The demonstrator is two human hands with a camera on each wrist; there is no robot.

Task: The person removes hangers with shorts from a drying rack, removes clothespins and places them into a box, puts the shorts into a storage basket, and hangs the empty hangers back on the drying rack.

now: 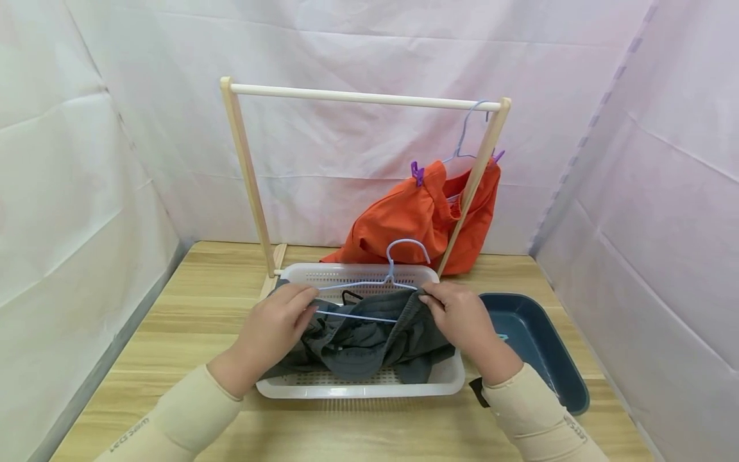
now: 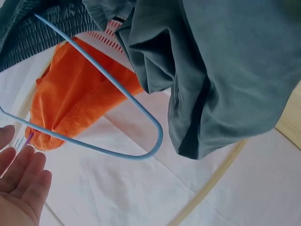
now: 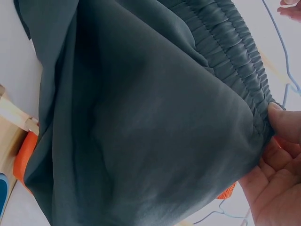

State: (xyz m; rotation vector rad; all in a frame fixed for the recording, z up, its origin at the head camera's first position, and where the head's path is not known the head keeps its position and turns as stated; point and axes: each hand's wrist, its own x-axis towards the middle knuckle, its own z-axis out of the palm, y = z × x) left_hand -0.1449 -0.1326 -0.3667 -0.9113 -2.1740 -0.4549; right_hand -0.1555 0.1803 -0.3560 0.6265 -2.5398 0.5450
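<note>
Dark grey elastic-waist pants (image 1: 358,346) lie bunched over a white plastic basket (image 1: 364,390). A light blue hanger (image 1: 358,316) stands hook up at their waistband, its right end hidden in the cloth. My right hand (image 1: 458,314) pinches the right edge of the waistband between thumb and fingers; the gathered elastic (image 3: 235,52) shows in the right wrist view. At the hanger's left side is my left hand (image 1: 283,321). In the left wrist view its fingers (image 2: 30,181) are extended beside the wire, and the hanger's rounded left corner is bare.
A wooden rack with a white rail (image 1: 346,96) stands behind the basket. Orange pants (image 1: 398,221) hang at its right end from another blue hanger (image 1: 462,138), held by purple clips (image 1: 417,173). A dark blue tray (image 1: 539,340) sits on the right.
</note>
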